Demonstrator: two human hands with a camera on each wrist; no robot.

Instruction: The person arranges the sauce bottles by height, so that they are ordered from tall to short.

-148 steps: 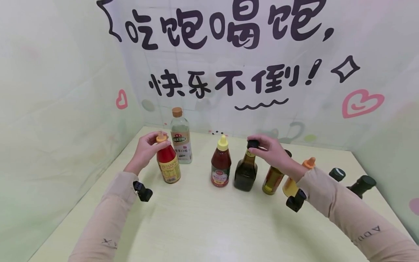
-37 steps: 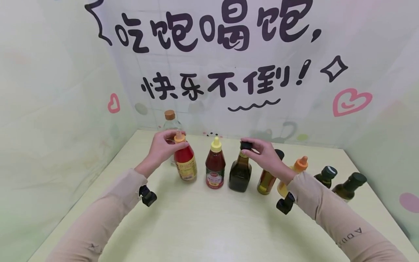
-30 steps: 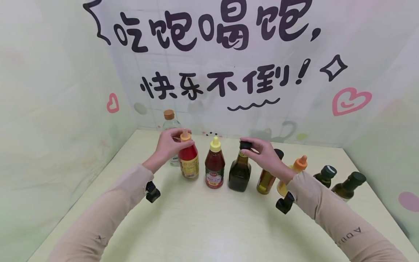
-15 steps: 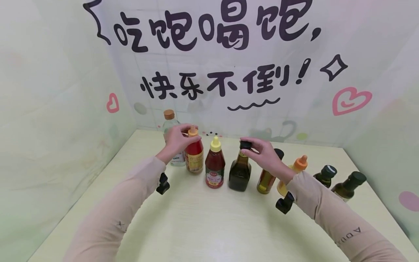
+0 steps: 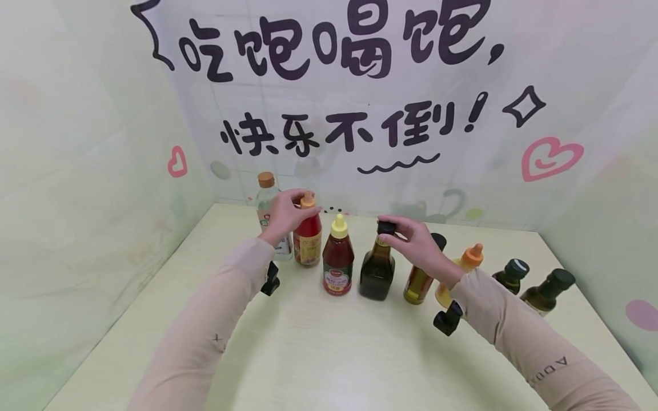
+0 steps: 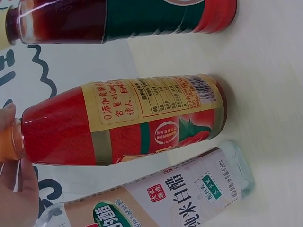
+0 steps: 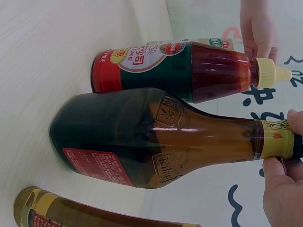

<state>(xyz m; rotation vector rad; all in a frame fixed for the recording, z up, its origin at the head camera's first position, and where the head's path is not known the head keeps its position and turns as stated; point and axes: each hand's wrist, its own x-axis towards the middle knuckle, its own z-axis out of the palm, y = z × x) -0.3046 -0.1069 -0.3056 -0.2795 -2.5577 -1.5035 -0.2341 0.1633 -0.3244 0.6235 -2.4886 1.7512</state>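
Observation:
In the head view the left hand (image 5: 289, 214) pinches the orange cap of a red sauce bottle (image 5: 307, 242), upright between a clear vinegar bottle (image 5: 266, 201) and a dark red sauce bottle (image 5: 337, 258) with a yellow nozzle. The right hand (image 5: 415, 244) grips the black cap of a dark square-shouldered bottle (image 5: 377, 273), upright on the table. In the left wrist view, fingers (image 6: 23, 189) meet the orange cap (image 6: 10, 142). The right wrist view shows the thumb and fingers around the neck top of the dark bottle (image 7: 142, 137).
Right of the dark bottle stand a yellow-brown bottle (image 5: 417, 284), an orange-capped bottle (image 5: 469, 260) partly behind the right forearm, and two dark green-capped bottles (image 5: 513, 276). A printed cloth wall (image 5: 329, 177) rises behind the pale table (image 5: 329, 342).
The left hand has moved right and back with the red sauce bottle, from left of the vinegar bottle to between it and the yellow-nozzled bottle. The right hand has kept its grip on the dark bottle.

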